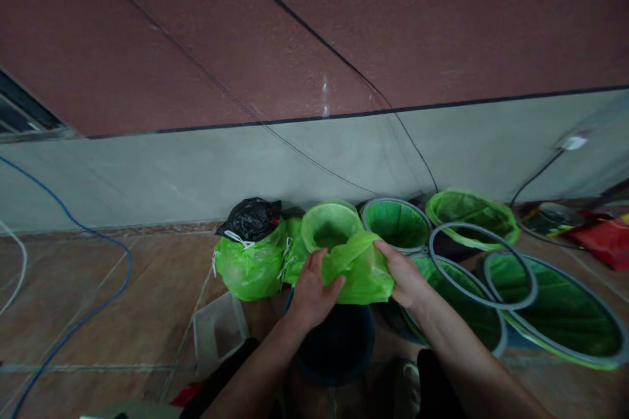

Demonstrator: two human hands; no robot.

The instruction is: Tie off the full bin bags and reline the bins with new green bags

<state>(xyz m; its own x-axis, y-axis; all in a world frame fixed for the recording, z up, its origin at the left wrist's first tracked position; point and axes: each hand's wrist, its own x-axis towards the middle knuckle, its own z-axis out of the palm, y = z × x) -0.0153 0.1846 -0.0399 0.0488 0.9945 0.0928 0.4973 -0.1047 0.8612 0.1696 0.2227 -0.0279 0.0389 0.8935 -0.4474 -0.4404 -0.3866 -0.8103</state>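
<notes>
A bright green plastic bag [358, 268] is stretched between my two hands, above a dark bin [337, 347]. My left hand [314, 291] is at the bag's left side, its thumb and fingers closed on the plastic. On the right, my right hand [403, 272] grips the bag's upper right edge, with some fingers hidden behind it. The dark bin stands below the bag, and its inside looks dark. Just beyond the bag is a bin lined in light green [331, 213].
Tied green bags [250, 268] with a black bag [253, 219] on top stand left. A clear container [219, 330] sits nearer. Several green-lined bins [555, 308] and a loose grey ring [484, 265] lie right. A blue hose [128, 268] crosses the floor.
</notes>
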